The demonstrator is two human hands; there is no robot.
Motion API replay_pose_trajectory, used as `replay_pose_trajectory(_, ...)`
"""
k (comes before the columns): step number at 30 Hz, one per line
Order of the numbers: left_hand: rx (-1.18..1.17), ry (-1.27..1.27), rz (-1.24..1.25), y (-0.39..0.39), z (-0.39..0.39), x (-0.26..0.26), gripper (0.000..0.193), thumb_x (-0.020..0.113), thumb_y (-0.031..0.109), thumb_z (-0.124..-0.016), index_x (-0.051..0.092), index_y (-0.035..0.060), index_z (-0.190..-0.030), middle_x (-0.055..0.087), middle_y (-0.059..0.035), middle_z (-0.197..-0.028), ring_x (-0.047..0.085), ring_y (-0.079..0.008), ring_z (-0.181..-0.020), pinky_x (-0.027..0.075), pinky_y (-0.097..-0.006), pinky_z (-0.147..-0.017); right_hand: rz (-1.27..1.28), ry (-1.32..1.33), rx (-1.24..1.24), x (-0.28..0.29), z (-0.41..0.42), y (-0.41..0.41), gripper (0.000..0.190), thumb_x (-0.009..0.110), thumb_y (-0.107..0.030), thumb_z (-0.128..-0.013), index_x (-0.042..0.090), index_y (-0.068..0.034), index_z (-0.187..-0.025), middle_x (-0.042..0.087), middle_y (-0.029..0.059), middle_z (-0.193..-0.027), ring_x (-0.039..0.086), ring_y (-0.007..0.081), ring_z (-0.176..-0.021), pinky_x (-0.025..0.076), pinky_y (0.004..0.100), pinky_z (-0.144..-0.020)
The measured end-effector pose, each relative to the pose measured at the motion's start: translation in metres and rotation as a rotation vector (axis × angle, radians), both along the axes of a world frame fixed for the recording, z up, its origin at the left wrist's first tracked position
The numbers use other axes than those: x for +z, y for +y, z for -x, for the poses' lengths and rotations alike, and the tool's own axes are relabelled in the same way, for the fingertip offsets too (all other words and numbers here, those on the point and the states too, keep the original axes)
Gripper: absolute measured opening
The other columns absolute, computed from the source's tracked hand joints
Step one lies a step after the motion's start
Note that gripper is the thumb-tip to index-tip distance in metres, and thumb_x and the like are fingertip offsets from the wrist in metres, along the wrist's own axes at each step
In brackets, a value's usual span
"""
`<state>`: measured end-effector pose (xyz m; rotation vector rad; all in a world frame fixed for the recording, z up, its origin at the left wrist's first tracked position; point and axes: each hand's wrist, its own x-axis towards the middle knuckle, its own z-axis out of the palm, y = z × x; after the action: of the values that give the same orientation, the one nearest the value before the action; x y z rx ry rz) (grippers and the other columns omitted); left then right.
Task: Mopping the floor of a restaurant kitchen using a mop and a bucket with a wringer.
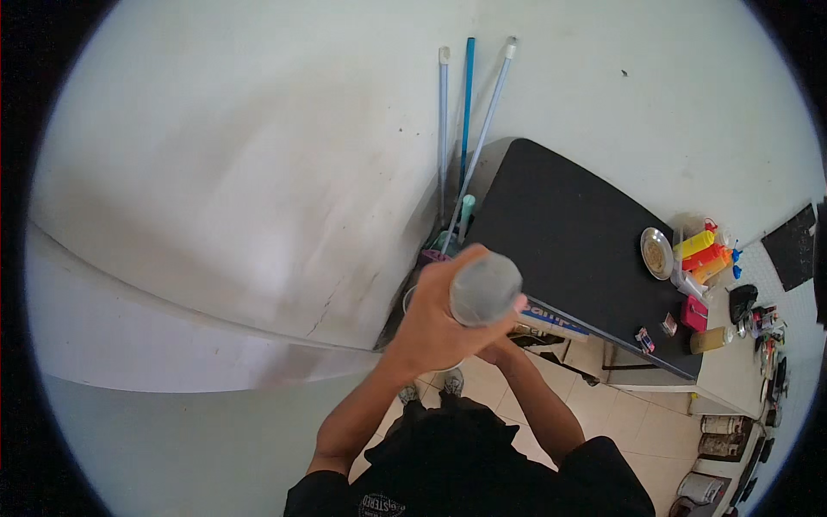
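Note:
My left hand (434, 315) is wrapped around a cloudy, translucent round container (486, 289). Its flat, circular end faces up toward the camera, and the thumb curls along the near side. Just below and behind it is my right hand (499, 351), mostly covered by the left, so its fingers and anything in them are hidden. A sliver of white rim (454, 367) shows under the left hand; what it belongs to is unclear. Both hands are in front of my body, near the left end of a black tabletop (568, 213).
Long cleaning-tool handles (466, 116) lean in the wall corner. The table bears a metal plate (657, 253), squeeze bottles (701, 251), a pink case (694, 314) and a jar (711, 340). Below its edge is a printed package (555, 321). Tiled floor (581, 394) lies around my feet.

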<state>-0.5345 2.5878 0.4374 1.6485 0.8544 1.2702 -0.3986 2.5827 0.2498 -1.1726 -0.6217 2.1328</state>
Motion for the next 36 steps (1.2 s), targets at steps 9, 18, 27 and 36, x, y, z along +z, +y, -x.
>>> replay_pose_trajectory(9,-0.065,-0.164,0.029,0.03,-0.003,-0.005,0.018,0.067,0.012,-0.069,0.052,0.0048,-0.075,0.055,-0.0025,-0.065,0.054,-0.0118,-0.061,0.042,-0.0261,-0.06,-0.036,-0.012,0.104,-0.027,0.004,0.045,0.042,0.041,-0.044,-0.087,0.044,-0.007,-0.106,0.055,0.009,-0.076,0.052,0.0135,-0.06,0.046,0.0267,-0.053)
replay_pose_trajectory(18,-0.142,0.005,0.104,0.066,-0.009,-0.115,0.016,0.064,0.003,-0.071,0.048,0.0046,-0.075,0.051,-0.0029,-0.069,0.048,-0.0115,-0.065,0.039,-0.0263,-0.063,-0.26,0.171,0.016,-0.14,0.006,0.069,0.038,0.053,-0.038,-0.083,0.047,-0.011,-0.108,0.052,0.0038,-0.096,0.05,0.0137,-0.084,0.042,0.031,-0.075)
replay_pose_trajectory(27,0.754,-0.034,-0.159,-0.023,-0.059,-0.189,0.03,0.07,0.004,-0.067,0.046,0.0029,-0.084,0.05,-0.0101,-0.084,0.05,-0.0255,-0.076,0.039,-0.0316,-0.068,-0.134,0.847,-0.331,-0.238,0.047,0.028,0.033,0.07,-0.027,-0.066,0.063,-0.01,-0.094,0.058,0.0105,-0.098,0.054,0.0202,-0.083,0.046,0.0394,-0.065)
replay_pose_trajectory(36,0.671,-0.077,0.062,-0.058,-0.089,-0.167,0.035,0.066,0.004,-0.07,0.037,0.0061,-0.09,0.039,-0.0101,-0.089,0.042,-0.0221,-0.08,0.036,-0.0319,-0.073,0.709,0.265,0.398,-0.34,-0.022,0.085,0.025,0.051,-0.019,-0.08,0.057,-0.004,-0.061,0.052,0.0072,-0.063,0.048,0.0197,-0.053,0.041,0.0373,-0.048)
